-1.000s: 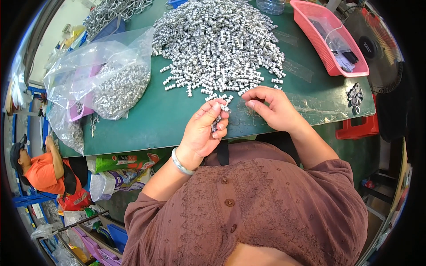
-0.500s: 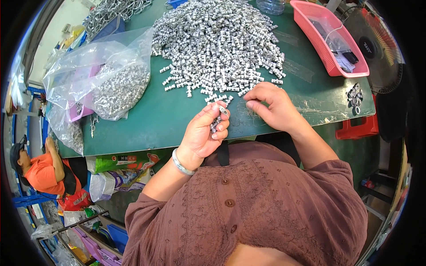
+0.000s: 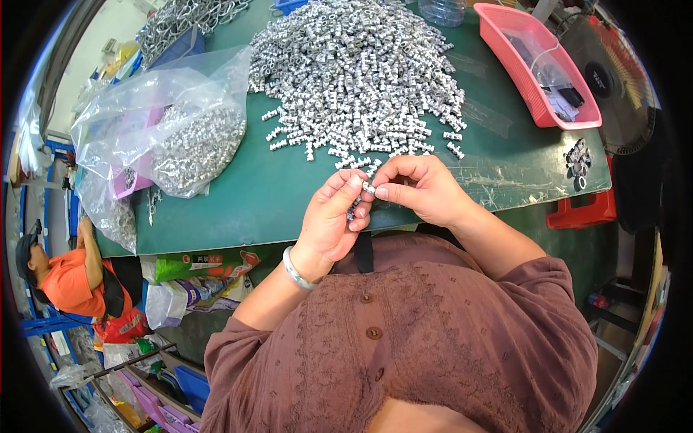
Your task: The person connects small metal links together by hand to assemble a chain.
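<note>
My left hand (image 3: pixel 333 215) is closed around a few small silvery metal pieces, with one ribbed metal piece (image 3: pixel 368 188) sticking out between thumb and fingertips. My right hand (image 3: pixel 422 189) meets it there, thumb and forefinger pinched at the piece's outer end. Whether the right fingers also carry something small is hidden. Just beyond both hands lies a large heap of the same ribbed metal pieces (image 3: pixel 354 79) on the green table (image 3: pixel 216 225), with a few strays at its near edge.
A clear plastic bag of small metal parts (image 3: pixel 198 148) lies at left, over a pink-purple tray (image 3: pixel 131 182). At right are a pink basket (image 3: pixel 538 79), a small pile of dark rings (image 3: pixel 577 160), a fan (image 3: pixel 603 79) and a red stool (image 3: pixel 586 209). Far left is a person in orange (image 3: pixel 68 278).
My right hand has come from the heap's near edge leftward and nearer, and now touches the piece in my left hand. The left hand has hardly moved.
</note>
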Demonstrator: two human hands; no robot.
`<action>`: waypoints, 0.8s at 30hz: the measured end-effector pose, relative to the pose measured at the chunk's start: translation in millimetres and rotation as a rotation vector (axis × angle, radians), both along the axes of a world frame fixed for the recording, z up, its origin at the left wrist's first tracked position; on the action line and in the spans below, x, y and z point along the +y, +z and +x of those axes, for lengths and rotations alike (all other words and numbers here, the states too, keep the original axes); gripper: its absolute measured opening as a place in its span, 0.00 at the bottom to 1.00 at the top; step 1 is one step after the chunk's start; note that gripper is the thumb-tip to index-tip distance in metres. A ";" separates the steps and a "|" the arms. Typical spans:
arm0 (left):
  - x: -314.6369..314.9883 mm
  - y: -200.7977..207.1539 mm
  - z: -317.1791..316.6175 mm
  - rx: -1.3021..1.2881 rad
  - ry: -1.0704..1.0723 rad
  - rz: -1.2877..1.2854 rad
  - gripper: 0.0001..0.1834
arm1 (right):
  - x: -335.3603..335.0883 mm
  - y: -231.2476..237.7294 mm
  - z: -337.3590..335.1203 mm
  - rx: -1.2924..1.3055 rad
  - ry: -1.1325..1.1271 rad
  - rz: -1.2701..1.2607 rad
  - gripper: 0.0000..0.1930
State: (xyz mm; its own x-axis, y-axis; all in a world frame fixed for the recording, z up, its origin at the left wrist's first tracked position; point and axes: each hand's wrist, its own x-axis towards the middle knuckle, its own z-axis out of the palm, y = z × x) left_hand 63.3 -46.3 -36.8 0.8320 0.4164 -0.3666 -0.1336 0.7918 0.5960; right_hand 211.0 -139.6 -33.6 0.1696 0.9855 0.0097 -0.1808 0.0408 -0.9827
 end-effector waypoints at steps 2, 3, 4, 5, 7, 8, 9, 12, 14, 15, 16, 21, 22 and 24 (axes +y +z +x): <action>-0.1 -0.7 -0.1 -0.003 -0.004 0.007 0.06 | -0.6 -3.2 0.2 0.022 0.006 -0.010 0.02; -0.1 -0.8 -0.1 -0.002 -0.003 0.013 0.06 | -0.7 -5.6 -0.1 0.004 -0.005 0.005 0.02; 0.2 -0.9 -0.8 -0.001 0.001 0.019 0.06 | -0.3 -6.7 -0.4 -0.013 -0.013 0.019 0.03; 0.7 -1.5 -1.8 -0.002 0.003 0.018 0.06 | -0.5 -5.4 0.3 -0.014 -0.011 0.018 0.03; 3.0 -3.3 -3.9 -0.020 0.031 -0.022 0.05 | -0.4 -1.1 4.5 -0.403 -0.103 0.043 0.04; 4.5 -3.7 -5.2 -0.022 0.032 -0.022 0.05 | 1.7 -0.6 7.2 -0.405 -0.101 0.044 0.04; 6.2 -4.2 -7.1 -0.025 0.048 -0.059 0.06 | 5.0 -0.4 10.5 -0.612 -0.138 0.081 0.05; 10.7 -7.3 -12.2 -0.047 0.059 -0.137 0.07 | 14.7 -2.1 16.4 -1.009 -0.187 0.145 0.07; 12.6 -8.2 -14.9 -0.066 0.067 -0.177 0.07 | 20.6 -3.1 17.2 -1.198 -0.186 0.178 0.08; 13.3 -8.2 -15.6 -0.063 0.061 -0.191 0.06 | 22.4 -3.0 17.5 -1.247 -0.156 0.170 0.08; 14.0 -8.3 -17.0 -0.060 0.059 -0.206 0.06 | 24.5 -3.0 17.2 -1.295 -0.123 0.165 0.08; 16.0 -12.2 -20.8 -0.044 0.056 -0.141 0.07 | 27.7 -2.5 17.8 -1.334 -0.120 0.173 0.04; 16.2 -12.1 -20.6 -0.019 0.051 -0.118 0.07 | 26.8 -2.1 17.8 -1.330 -0.115 0.178 0.04; 15.6 -11.0 -19.7 -0.034 0.061 -0.129 0.07 | 24.9 -2.2 17.2 -1.292 -0.129 0.206 0.05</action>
